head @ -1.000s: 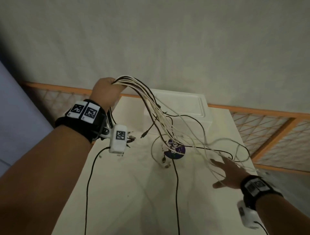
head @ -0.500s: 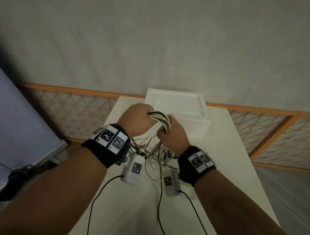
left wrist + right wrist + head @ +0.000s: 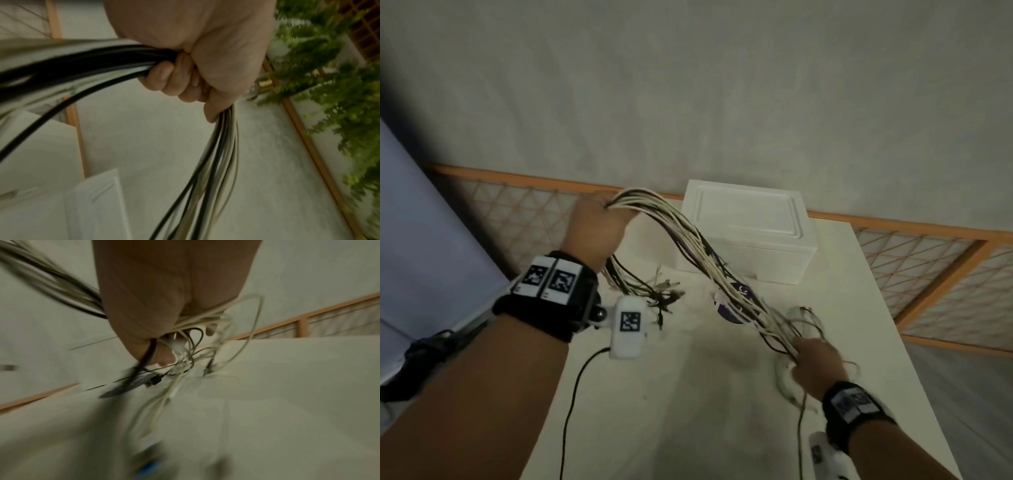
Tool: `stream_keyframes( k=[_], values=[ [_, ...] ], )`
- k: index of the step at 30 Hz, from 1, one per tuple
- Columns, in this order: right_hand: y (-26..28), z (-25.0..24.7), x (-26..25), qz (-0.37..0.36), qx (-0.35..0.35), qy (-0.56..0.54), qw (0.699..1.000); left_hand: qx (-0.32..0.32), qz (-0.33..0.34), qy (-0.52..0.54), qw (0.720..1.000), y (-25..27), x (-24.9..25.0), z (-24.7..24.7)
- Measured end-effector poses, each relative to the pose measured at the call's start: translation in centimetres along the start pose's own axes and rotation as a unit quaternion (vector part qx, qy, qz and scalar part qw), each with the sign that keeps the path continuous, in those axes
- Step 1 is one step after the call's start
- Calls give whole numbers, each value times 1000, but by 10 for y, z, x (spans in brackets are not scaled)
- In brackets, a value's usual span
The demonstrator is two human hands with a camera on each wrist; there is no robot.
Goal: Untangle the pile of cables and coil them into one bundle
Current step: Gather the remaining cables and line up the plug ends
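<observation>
— What does the head view give you that the wrist cameras don't?

— The whole run. The cables [image 3: 709,263], white and black mixed, stretch in one sagging sheaf from the left hand [image 3: 597,228], raised at the far left of the counter [image 3: 688,394], down to the right hand [image 3: 818,359], low and near the right edge. Short ends with plugs hang below the left wrist, and loose loops spill around the right hand.

— And the left wrist camera?

— It shows the left grip plainly: fingers [image 3: 162,76] curled tight round the cables [image 3: 222,146], which enter the fist on one side and leave beneath it. It also catches green foliage [image 3: 339,97] behind a wooden rail (out of the head view).

— The right wrist view?

— Heavily blurred. The right hand [image 3: 164,296] is closed on the strands, with pale loops [image 3: 236,318] trailing off it and a dark plug [image 3: 155,379] dangling over the counter. Which fingers do the holding I cannot tell.

— The surface and the room?

— A pale counter with a white lidded box [image 3: 748,236] at its far end, and a dark round disc [image 3: 736,308] lying under the sheaf. A grey wall stands behind, with an orange-framed lattice rail [image 3: 928,260] along it.

— Room to move?

— The near half of the counter lies bare apart from two thin black leads from the wrist cameras. The right hand is near the counter's right edge; the left is above its far left corner.
</observation>
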State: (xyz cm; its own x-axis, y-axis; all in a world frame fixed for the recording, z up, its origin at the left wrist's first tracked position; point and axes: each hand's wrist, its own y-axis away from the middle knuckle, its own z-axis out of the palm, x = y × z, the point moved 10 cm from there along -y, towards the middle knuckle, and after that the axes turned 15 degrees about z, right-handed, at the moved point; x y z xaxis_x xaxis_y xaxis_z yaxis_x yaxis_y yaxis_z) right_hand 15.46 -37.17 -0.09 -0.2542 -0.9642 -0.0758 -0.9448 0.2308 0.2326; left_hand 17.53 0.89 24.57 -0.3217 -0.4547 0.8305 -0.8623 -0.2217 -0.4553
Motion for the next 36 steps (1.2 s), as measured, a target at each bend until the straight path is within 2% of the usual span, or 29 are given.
stream_keyframes(
  k=[5,8,10,12,14,16,17,19,20,22,25,28,30,32,36],
  values=[
    [-19,-37,67,38,59,120,990,5,-4,1,1000,-8,1,-8],
    [-36,-64,100,70,89,177,978,23,-35,3,999,-7,-18,-10],
    [-48,-77,122,105,76,178,976,19,-59,-4,998,-4,-35,-7],
    [-58,-83,126,122,20,152,981,0,-60,-12,998,-1,-45,4],
    [-65,-76,103,93,-80,130,984,-38,-32,-42,998,1,-44,22],
    [-59,-74,60,47,-180,112,976,-85,5,-94,992,5,-38,43],
    [-52,-83,32,21,-197,88,976,-108,21,-117,987,8,-36,54],
    [-37,-119,-36,-65,-158,-39,985,-160,48,-153,974,17,-31,78],
    [-25,-143,-71,-120,-120,-126,977,-186,62,-167,966,22,-29,90],
    [7,-180,-132,-223,-59,-256,939,-236,77,-172,953,32,-25,112],
    [34,-173,-191,-300,-63,-296,905,-284,90,-175,938,39,-21,129],
    [21,-135,-194,-281,-61,-277,917,-238,90,-144,956,27,-22,112],
    [3,-100,-174,-213,-135,-294,922,-210,87,-128,965,21,-28,97],
    [-3,-83,-159,-176,-171,-319,916,-248,64,-169,952,23,-45,93],
    [-4,-105,-158,-193,-52,-221,955,-329,-1,-280,902,30,-72,88]
  ],
)
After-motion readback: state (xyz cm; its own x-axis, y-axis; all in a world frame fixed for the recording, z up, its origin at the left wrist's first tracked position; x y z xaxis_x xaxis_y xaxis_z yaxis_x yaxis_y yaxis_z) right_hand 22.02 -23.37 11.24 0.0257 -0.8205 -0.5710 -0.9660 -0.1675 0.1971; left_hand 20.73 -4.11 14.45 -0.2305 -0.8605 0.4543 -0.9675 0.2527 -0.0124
